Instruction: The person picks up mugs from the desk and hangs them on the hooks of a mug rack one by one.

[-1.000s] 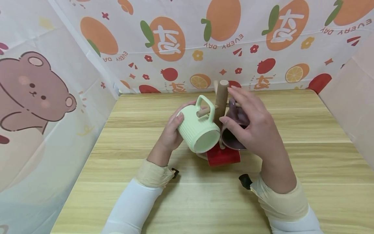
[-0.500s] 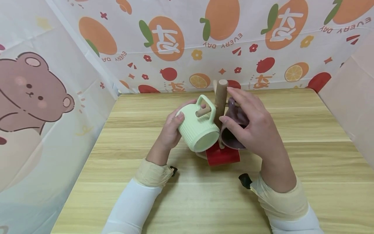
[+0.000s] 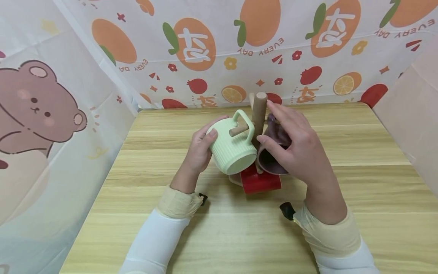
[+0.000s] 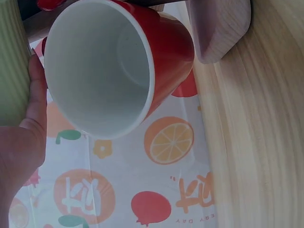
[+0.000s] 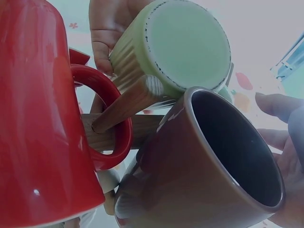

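Note:
My left hand point(image 3: 200, 150) grips a pale green ribbed mug point(image 3: 226, 146), thumb along its side. The mug tilts, and a wooden peg point(image 3: 238, 130) passes through its handle. In the right wrist view the mug's flat, dark-speckled base point(image 5: 190, 45) shows. At the top of the mug tree's post point(image 3: 259, 114) are the fingertips of my right hand point(image 3: 302, 146), fingers extended and thumb spread over the purple mug point(image 5: 175, 175). That mug hangs on the tree's right side, partly hidden by the hand. Lower down hangs a red mug point(image 3: 261, 182).
The left wrist view shows a red mug's white interior point(image 4: 95, 71) and the stand's wooden base point(image 4: 218, 28). Everything stands on a wood-grain table point(image 3: 232, 243). Behind it hangs a fruit-print cloth point(image 3: 205, 45), with a bear-print cloth point(image 3: 41, 110) at left.
The green mug has shifted slightly upward and changed its tilt, with my left hand moving along. My right hand has stayed at the post.

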Action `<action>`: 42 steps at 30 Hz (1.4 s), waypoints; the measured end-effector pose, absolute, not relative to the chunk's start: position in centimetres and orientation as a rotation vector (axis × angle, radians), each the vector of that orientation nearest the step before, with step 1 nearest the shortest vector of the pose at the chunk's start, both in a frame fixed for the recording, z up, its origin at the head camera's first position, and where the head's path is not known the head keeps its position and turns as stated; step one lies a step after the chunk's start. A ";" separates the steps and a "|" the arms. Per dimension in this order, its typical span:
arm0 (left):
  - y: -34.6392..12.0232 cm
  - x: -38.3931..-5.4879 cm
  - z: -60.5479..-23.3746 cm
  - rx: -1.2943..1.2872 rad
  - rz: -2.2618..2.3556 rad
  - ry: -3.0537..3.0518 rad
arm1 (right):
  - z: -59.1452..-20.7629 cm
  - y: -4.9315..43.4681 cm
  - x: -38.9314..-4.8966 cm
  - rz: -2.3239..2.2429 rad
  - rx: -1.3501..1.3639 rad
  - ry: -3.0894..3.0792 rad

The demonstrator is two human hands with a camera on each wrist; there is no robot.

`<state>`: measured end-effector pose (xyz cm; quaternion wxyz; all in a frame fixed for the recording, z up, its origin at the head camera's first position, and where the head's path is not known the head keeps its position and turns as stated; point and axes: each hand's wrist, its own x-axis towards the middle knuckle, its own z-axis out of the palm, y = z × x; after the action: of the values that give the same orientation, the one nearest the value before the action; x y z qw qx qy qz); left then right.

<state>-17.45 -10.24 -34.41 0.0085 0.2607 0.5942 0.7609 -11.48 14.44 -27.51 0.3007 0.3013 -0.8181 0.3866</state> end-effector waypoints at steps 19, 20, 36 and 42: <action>-10.4 -17.3 -33.7 0.978 2.173 2.062 | -27.4 14.7 -11.5 1.004 0.821 -2.200; -10.3 -17.3 -33.7 0.986 2.163 2.072 | -27.4 14.7 -11.5 1.002 0.821 -2.205; -10.8 -17.1 -33.5 0.952 2.106 2.131 | -27.4 14.8 -11.5 1.009 0.812 -2.213; -10.7 -17.2 -33.6 0.936 2.106 2.128 | -27.4 14.8 -11.5 1.003 0.822 -2.206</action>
<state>-17.20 -10.74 -33.58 0.0027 0.2983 0.6784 0.6714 -11.52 14.83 -27.40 0.2872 0.3077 -0.8258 0.3753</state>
